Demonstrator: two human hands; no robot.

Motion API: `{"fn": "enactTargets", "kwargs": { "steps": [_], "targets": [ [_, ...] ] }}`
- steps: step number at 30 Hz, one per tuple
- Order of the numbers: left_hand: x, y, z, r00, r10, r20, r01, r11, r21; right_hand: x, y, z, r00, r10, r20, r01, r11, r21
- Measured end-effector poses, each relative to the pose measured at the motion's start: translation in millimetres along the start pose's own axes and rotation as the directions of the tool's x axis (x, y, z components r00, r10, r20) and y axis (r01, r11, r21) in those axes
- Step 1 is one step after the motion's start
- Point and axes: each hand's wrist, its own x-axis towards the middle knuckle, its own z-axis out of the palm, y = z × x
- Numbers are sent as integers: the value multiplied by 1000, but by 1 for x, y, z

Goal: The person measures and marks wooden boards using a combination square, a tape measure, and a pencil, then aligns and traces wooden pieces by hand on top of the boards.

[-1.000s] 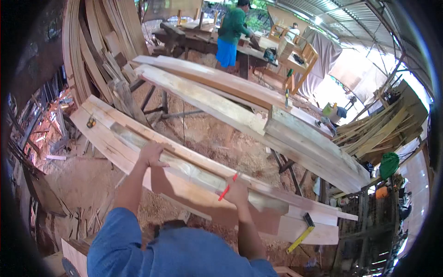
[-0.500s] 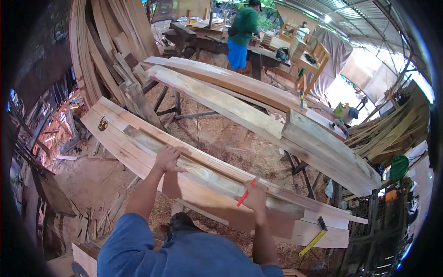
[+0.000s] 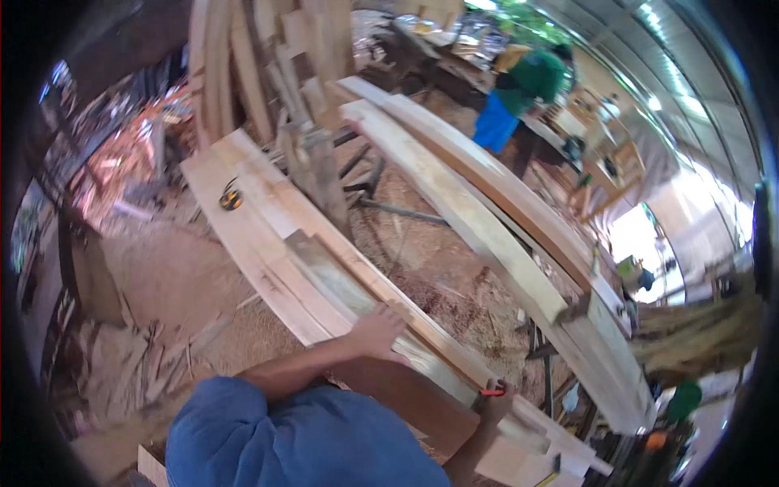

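Observation:
My left hand (image 3: pixel 378 333) lies open, fingers spread, on the short board (image 3: pixel 329 272) resting lengthwise on top of longer planks. Farther along the same board, my right hand (image 3: pixel 498 399) is closed around a red pencil (image 3: pixel 491 393). Beneath and beside the short board run the long pale planks (image 3: pixel 243 247). A black and yellow tape measure (image 3: pixel 231 199) sits near their far left end. Toward the near right end is a square (image 3: pixel 552 473) with a yellow blade, partly cut off by the view's edge.
Behind a strip of sawdust-covered ground stand more long timbers (image 3: pixel 454 199), with a thick block (image 3: pixel 596 329) on the right end. Upright boards (image 3: pixel 235 73) lean at the back left. A person (image 3: pixel 527 89) in a green shirt bends over a far bench. Scrap wood lies left.
The view has turned and tilted, and it is blurred. My left hand has moved along the short board toward my right hand. The person in green now bends lower.

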Motion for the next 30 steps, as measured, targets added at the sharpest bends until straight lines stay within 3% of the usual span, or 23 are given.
{"fn": "enactTargets", "kwargs": {
  "steps": [1,4,5,8,9,10,11,12,13,14,15,16,18,19,20,23,25,26,27,30],
  "targets": [
    [2,-5,4,992,48,-114,-50,999,-12,-1,-17,20,999,-2,32,4,998,-68],
    [8,-19,-16,970,148,195,-80,945,-318,-16,-52,70,996,49,74,-28,965,-260],
    [4,-25,-11,986,148,82,-106,917,-385,-18,-72,72,989,69,132,-21,940,-340],
    [13,-77,-10,989,142,28,-106,842,-528,-12,-62,75,975,154,163,-107,958,-266],
    [17,-101,-24,999,5,-51,-31,845,-534,-14,-83,71,945,262,194,-216,949,-228],
    [24,-132,-43,983,-134,-126,44,837,-545,-17,-79,74,955,245,169,-197,946,-257],
    [33,-179,-39,989,-87,-120,13,856,-517,-17,-70,76,964,224,145,-176,942,-287],
    [35,-207,-34,831,-404,-381,76,763,-642,-17,-64,77,973,199,122,-151,936,-318],
    [42,-229,-71,762,-639,-104,331,522,-786,-17,-61,78,972,203,119,-151,926,-346],
    [44,-267,-71,603,-775,-189,380,487,-787,-16,-62,78,970,216,109,-162,914,-371],
    [46,-306,-83,529,-840,-118,372,355,-858,-15,-63,79,969,228,96,-173,902,-395],
    [50,-346,-80,378,-901,-214,525,399,-752,-15,-66,79,968,239,81,-185,889,-418],
    [54,-399,-82,264,-815,-516,589,560,-583,-13,-66,81,972,227,57,-182,888,-422],
    [59,-410,-90,240,-831,-502,545,543,-638,-13,-60,85,977,210,43,-171,884,-434],
    [63,-418,-96,219,-848,-483,499,523,-691,-15,-57,84,980,195,28,-163,879,-448],
    [66,-468,-76,234,-945,-228,673,327,-664,-18,-88,80,965,259,34,-234,917,-323],
    [66,-477,-74,245,-964,-106,696,251,-673,-12,-108,81,964,266,20,-237,889,-391],
    [79,-468,-76,271,-946,-175,677,317,-664,-19,-109,78,958,288,-10,-266,872,-411],
    [69,-460,-79,253,-934,-252,662,357,-659,-19,-100,79,954,299,11,-281,906,-318],
    [62,-457,-77,296,-914,-277,631,405,-661,-17,-97,81,954,301,0,-271,860,-432]
  ]
}}
